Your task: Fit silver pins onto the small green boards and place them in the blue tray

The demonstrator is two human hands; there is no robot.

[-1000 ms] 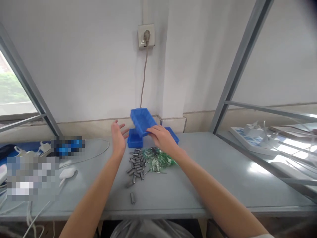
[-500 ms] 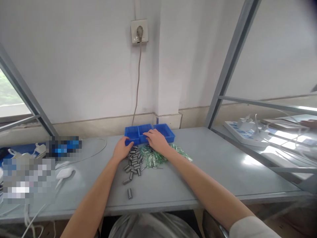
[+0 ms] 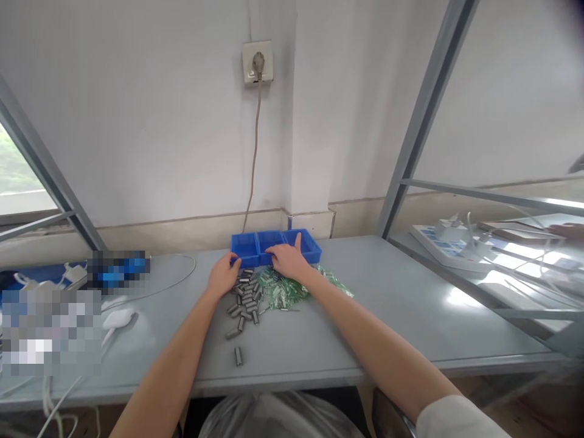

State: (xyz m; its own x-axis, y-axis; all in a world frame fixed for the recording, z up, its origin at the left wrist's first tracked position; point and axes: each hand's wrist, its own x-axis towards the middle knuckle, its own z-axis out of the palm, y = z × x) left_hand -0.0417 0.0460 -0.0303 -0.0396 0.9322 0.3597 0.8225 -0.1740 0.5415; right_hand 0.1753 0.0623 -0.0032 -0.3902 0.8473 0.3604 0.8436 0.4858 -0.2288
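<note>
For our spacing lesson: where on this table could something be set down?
Bare: between the right arm and slanted frame; between the white adapter and left arm. Crowded: the middle, with blue trays, left hand, right hand, grey cylinders, green pile.

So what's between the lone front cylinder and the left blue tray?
A loose pile of grey cylinders lies between the lone cylinder and that tray, as the head view shows.
</note>
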